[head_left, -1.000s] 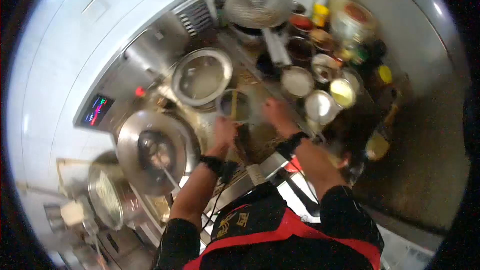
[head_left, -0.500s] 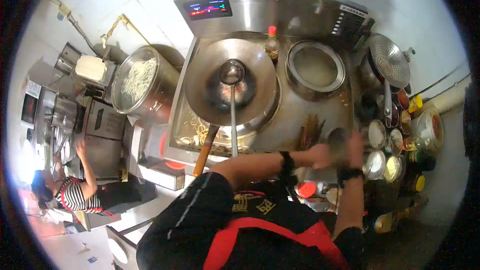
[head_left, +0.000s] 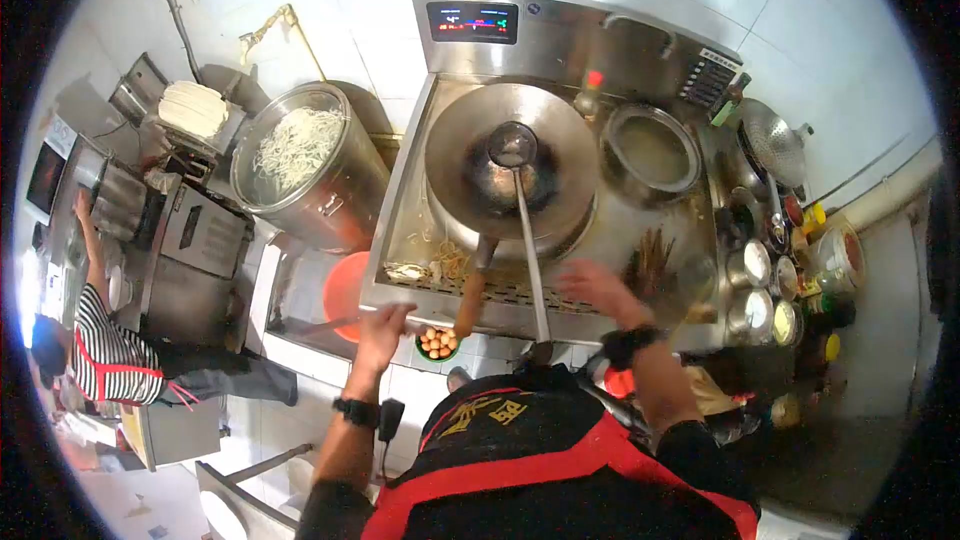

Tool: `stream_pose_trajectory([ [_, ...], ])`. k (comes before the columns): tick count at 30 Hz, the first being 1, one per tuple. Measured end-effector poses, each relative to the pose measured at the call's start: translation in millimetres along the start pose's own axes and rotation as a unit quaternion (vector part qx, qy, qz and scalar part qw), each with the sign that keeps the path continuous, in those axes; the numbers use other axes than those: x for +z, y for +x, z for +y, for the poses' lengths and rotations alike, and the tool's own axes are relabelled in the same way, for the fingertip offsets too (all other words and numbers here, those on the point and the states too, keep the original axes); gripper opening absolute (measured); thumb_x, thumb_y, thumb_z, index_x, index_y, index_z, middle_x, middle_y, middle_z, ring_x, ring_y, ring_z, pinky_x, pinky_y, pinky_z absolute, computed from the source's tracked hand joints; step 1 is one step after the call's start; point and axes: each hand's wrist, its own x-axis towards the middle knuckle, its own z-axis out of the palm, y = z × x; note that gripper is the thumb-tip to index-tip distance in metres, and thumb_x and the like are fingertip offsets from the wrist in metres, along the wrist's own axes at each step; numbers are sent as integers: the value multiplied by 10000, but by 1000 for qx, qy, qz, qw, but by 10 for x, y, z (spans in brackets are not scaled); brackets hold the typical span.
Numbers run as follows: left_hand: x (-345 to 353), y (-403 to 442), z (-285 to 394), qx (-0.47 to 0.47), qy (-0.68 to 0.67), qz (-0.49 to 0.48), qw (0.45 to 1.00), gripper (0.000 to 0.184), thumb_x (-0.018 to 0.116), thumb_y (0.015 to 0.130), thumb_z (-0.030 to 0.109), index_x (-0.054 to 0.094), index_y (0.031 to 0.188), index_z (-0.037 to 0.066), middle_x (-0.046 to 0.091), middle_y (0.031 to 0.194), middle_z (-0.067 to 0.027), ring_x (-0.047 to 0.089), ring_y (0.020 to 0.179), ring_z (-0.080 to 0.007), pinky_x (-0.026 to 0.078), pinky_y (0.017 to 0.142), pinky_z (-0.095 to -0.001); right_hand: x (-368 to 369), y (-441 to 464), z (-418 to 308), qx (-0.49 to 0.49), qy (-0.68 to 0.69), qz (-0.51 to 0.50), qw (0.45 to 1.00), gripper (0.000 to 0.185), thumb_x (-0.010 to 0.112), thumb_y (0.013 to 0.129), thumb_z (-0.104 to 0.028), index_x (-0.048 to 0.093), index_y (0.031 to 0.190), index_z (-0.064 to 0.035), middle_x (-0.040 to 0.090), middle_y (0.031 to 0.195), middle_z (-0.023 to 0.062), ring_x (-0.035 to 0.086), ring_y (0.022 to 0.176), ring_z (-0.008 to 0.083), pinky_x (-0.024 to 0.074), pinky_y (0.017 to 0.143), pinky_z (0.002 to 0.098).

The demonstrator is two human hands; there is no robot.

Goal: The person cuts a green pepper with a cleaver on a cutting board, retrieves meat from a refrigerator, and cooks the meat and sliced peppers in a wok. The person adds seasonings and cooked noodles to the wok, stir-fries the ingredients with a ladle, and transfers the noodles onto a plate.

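Note:
My left hand (head_left: 380,332) is just left of the wooden handle of a large wok (head_left: 450,175), above the stove's front edge. Its fingers are apart and hold nothing. My right hand (head_left: 598,292), slightly blurred, hovers over the stove top to the right of a long ladle (head_left: 528,240). Those fingers are spread, with nothing in them. The ladle's bowl rests inside the wok and its shaft leans over the front rim. Noodle-like scraps (head_left: 450,265) lie on the stove beside the wok handle.
A tall steel pot (head_left: 330,190) of pale noodles stands left. A round pot (head_left: 655,150) sits right of the wok, behind a bundle of thin sticks (head_left: 652,258). Seasoning containers (head_left: 757,262) line the right side. Below are eggs (head_left: 438,343). A co-worker (head_left: 115,340) is at far left.
My hands were together at the right around something dark and blurred. They are now apart and empty, the left one moved over toward the wok handle. The view has shifted.

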Motion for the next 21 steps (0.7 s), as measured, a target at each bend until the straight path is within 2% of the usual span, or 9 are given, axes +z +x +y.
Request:
stream_pose_trajectory([
  [5,-403,-609,-1127,-153,-76,15,985,405,480,966,163,465,1283,-88,672,907,-153,687,787,-215,534,692,-279,841,119,388,13,193,-40,980,448,457,972,-426,489,1246,-73,588,1020,32,535,688,137,492,620,305],
  [7,-455,-748,-1398,-179,-60,-8,982,418,505,953,177,471,1277,-86,676,916,-157,688,789,-212,531,682,-283,676,277,505,-12,361,-236,902,446,460,975,-412,495,1263,-74,590,920,16,495,619,96,447,508,246],
  [8,-463,-786,-1484,-181,-63,-12,981,418,505,953,177,471,1277,-86,676,916,-157,688,789,-212,531,682,-283,511,330,506,11,171,-170,970,442,466,979,-356,480,1310,-63,564,777,3,489,593,87,410,444,231],
  [9,-468,-795,-1584,-167,-47,-32,984,417,520,943,178,482,1266,-83,676,927,-160,689,797,-214,528,680,-284,668,177,442,12,170,-164,971,442,466,979,-356,480,1310,-63,564,777,3,489,593,87,410,444,231],
  [10,-473,-769,-1679,-150,-31,-52,987,415,534,933,179,494,1255,-80,676,939,-163,691,804,-217,525,679,-285,977,-94,225,-44,-110,17,993,398,485,959,-336,512,1220,-37,577,718,37,529,551,155,448,460,291],
  [11,-462,-704,-1769,-149,-34,-59,987,415,534,933,179,494,1255,-80,676,939,-163,691,804,-217,525,679,-285,1164,-265,95,-94,-379,196,899,363,504,939,-317,544,1129,-10,589,659,72,569,508,224,485,477,351],
  [12,-422,-618,-1853,-111,18,-90,990,412,547,925,192,513,1234,-78,679,933,-157,689,790,-209,522,681,-285,1055,-309,198,-236,-523,199,794,446,549,881,-238,488,1256,-4,641,754,186,618,628,365,506,595,451],
  [16,-120,-414,-1598,-6,47,-131,990,414,563,914,247,561,1175,-75,682,892,-138,668,760,-173,518,697,-283,810,-704,421,-248,-596,223,730,567,571,846,-219,420,1357,-26,646,831,255,615,751,461,483,703,524],
  [21,54,-445,-1005,2,-49,-150,987,441,516,963,272,501,1250,-63,649,1046,-152,675,876,-214,525,754,-296,1004,-1360,198,-51,-662,209,718,579,549,835,-167,395,1371,-12,619,880,285,600,843,445,474,755,504],
])
